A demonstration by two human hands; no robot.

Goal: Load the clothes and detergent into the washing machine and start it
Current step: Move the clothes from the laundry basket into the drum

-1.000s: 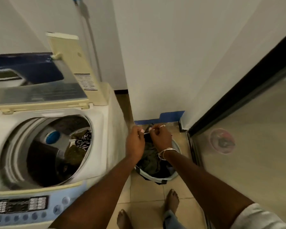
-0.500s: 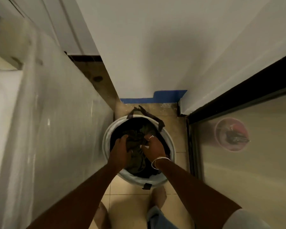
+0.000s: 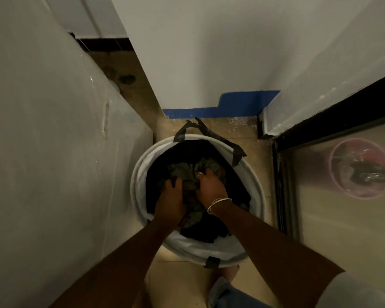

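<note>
A round white laundry basket (image 3: 257, 192) with black strap handles stands on the tiled floor, full of dark clothes. Both my hands are down inside it. My left hand (image 3: 170, 202) and my right hand (image 3: 210, 187), which wears thin bracelets at the wrist, are closed on a crumpled dark green garment (image 3: 188, 174) lying on top of black clothes. The white side wall of the washing machine (image 3: 53, 152) fills the left of the view; its drum and lid are out of sight. No detergent is visible.
A white wall with a blue strip at its base (image 3: 222, 105) stands just behind the basket. A dark-framed glass door (image 3: 342, 207) is on the right, with a pink basin (image 3: 360, 167) seen behind it. My foot shows below the basket.
The view has swung away from the open drum and down to the basket. My hands went from pinching something above the basket to gripping the green garment inside it.
</note>
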